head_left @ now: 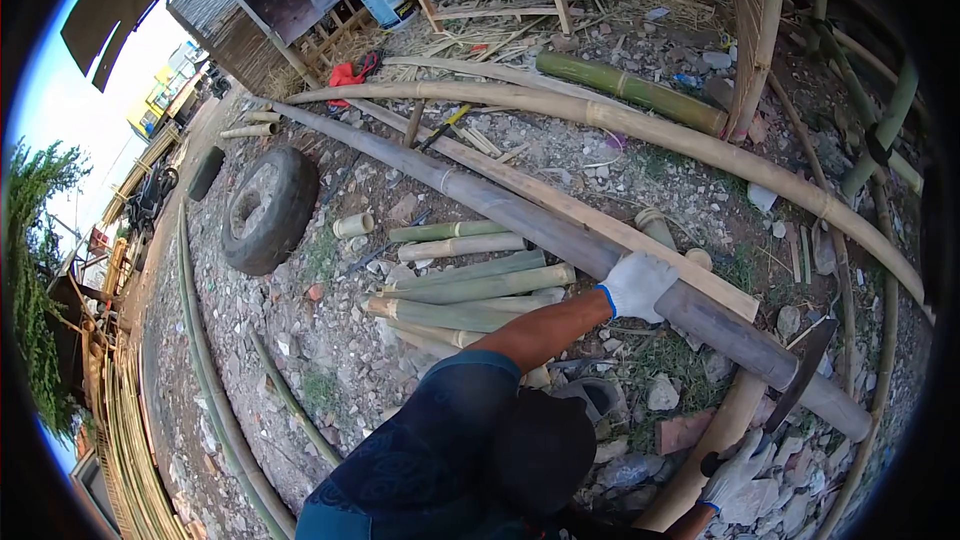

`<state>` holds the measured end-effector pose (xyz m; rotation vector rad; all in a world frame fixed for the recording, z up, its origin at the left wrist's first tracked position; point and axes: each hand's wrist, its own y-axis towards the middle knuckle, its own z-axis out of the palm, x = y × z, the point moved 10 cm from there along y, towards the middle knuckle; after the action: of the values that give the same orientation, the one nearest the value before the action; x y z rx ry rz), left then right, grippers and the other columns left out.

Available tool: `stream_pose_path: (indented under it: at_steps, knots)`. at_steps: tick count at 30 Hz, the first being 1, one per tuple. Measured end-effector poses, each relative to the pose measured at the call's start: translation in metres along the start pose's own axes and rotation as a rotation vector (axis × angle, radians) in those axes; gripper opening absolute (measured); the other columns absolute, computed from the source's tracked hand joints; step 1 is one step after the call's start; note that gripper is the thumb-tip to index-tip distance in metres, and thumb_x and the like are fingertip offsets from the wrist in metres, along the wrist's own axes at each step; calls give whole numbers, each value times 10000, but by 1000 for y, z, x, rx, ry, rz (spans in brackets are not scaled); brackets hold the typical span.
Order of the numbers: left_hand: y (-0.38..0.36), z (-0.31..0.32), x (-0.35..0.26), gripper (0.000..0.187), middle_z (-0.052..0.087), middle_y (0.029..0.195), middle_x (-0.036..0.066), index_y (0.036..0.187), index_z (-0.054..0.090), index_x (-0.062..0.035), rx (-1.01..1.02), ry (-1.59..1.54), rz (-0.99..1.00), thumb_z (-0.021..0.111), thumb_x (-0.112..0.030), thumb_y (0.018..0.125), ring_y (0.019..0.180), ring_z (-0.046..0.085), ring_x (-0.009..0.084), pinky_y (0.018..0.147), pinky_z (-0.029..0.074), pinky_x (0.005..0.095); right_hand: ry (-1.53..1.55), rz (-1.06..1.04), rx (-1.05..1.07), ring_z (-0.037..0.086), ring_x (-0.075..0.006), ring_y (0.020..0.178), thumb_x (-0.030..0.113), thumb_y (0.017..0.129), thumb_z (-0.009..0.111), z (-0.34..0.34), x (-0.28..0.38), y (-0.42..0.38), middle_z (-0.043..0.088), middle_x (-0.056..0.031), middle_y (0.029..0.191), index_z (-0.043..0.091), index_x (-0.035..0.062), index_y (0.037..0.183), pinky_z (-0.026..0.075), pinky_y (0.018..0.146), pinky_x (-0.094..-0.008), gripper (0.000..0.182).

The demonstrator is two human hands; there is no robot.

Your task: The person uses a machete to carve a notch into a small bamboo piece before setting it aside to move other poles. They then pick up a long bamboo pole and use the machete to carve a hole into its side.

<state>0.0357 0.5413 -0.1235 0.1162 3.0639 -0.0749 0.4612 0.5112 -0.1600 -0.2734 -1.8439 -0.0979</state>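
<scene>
My left hand [640,287], in a white glove with a blue cuff, presses down on a long dark bamboo pole [520,208], its fingers wrapped over the top. The pole runs slantwise from the far left to the lower right. In my right hand [738,475], also white-gloved, is the handle of a hand saw [806,372]. The saw's dark blade lies across the pole near its right end. Under that end, a thick pale bamboo piece [722,445] passes crosswise. A flat wooden plank [590,225] lies alongside the pole, right by my left hand.
Several short bamboo pieces [470,290] lie on the stony ground left of the pole. An old tire [268,210] is farther left. Beyond the pole are a long curved bamboo [600,115] and a thick green bamboo piece [630,90]. Bamboo posts [760,40] stand at the right.
</scene>
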Motion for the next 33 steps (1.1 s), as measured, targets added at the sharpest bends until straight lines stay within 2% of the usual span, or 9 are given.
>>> stream_pose_path:
  at_steps: [9,14,22,24,27,28,30,31,33]
  knots:
    - [-7,-7,4,723,698,1109,121,1184,632,-51,-47,47,-19,845,-569,728,1062,687,299,910,490,435,9,-27,-2,400,-51,501,305,1109,600,-6,-6,7,429,48,670,508,116,909,307,446,-248,291]
    - [0,-16,-7,654,705,1079,127,1130,645,-89,-58,-11,-26,869,-527,699,1037,691,322,915,526,459,184,101,-31,494,-87,471,315,1099,602,-7,16,1,504,19,646,559,82,981,398,435,-273,265]
    - [11,-17,-8,753,735,1093,166,1181,650,-102,62,68,-73,873,-605,666,1033,719,371,894,575,475,-11,117,-39,605,-164,647,322,1054,635,-16,18,18,618,-74,738,630,18,1010,502,630,-381,307]
    - [11,-16,-6,753,735,1088,166,1183,647,-106,58,58,-71,870,-610,670,1029,722,366,892,575,473,40,-2,-44,494,-90,518,273,1099,591,-13,15,28,540,4,692,563,64,1037,405,459,-278,220]
    - [12,-16,-8,737,740,1077,163,1167,643,-108,53,30,-71,865,-609,675,1025,725,358,892,577,471,85,63,-142,660,-244,673,331,1062,624,-10,10,29,652,-137,769,649,15,1099,519,661,-410,319]
    - [10,-15,-7,738,741,1075,165,1168,644,-107,53,5,-66,866,-607,673,1021,726,360,892,577,471,-164,-13,-139,694,-351,735,348,1061,624,-5,22,29,679,-201,812,648,13,1145,533,715,-458,346]
    - [12,-16,-8,738,742,1074,162,1167,647,-107,57,-7,-65,869,-605,670,1015,727,361,888,577,471,-294,-168,11,697,-428,800,350,1060,624,11,24,33,687,-248,854,641,5,1155,537,772,-494,358]
    - [9,-16,-8,736,742,1076,158,1166,649,-108,72,9,-70,870,-604,669,1012,728,359,883,578,470,-391,-238,18,616,-174,638,348,1086,607,10,28,38,591,-73,726,591,32,995,513,630,-370,330]
    - [13,-20,-6,734,742,1073,153,1166,652,-110,47,28,-60,873,-600,667,1007,729,358,877,579,469,-178,-128,15,596,-152,631,364,1094,590,-6,40,51,576,-46,729,587,48,1002,500,616,-338,329]
